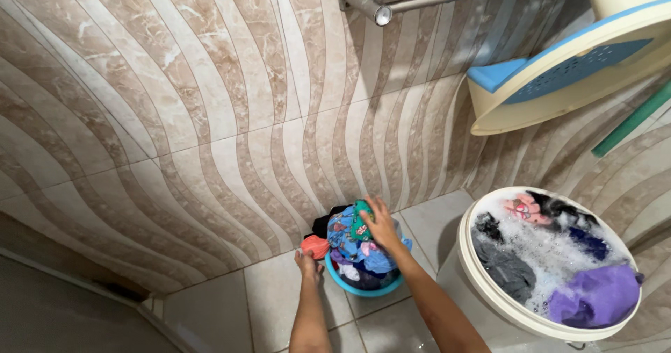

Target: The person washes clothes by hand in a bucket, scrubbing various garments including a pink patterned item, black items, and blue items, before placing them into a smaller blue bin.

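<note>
Wall: the tiled wall [210, 101] fills most of the view, its tiles marked with wavy beige and cream bands.
Floor: the floor [279, 290] is laid with pale square tiles and looks wet near the bottom edge.
Washing tub: a round cream washing tub [489, 293] stands at the right, well apart from the basin; inside it, soaked clothes in purple, grey, dark blue and pink lie in white suds.
Tub lid: a cream and blue lid [559, 73] hangs tilted at the upper right, above the washing tub.
Metal rail: a shiny metal rail [391, 3] juts from the wall at the top.
Basin: a small blue basin [363, 290] sits on the floor against the foot of the wall, between the two arms.
Clothes pile: a heap of mixed clothes [353, 245], mostly blue with green, white and dark pieces, rises above the basin's rim.
Right hand: the right hand [381, 221] lies spread on top of the clothes pile, fingers curled into the cloth, gripping it.
Left hand: the left hand [307, 261] is at the basin's left side, closed on an orange-red cloth.
Orange-red cloth: the orange-red cloth [316, 245] is bunched just beside the pile's left edge, touching the left hand.
</note>
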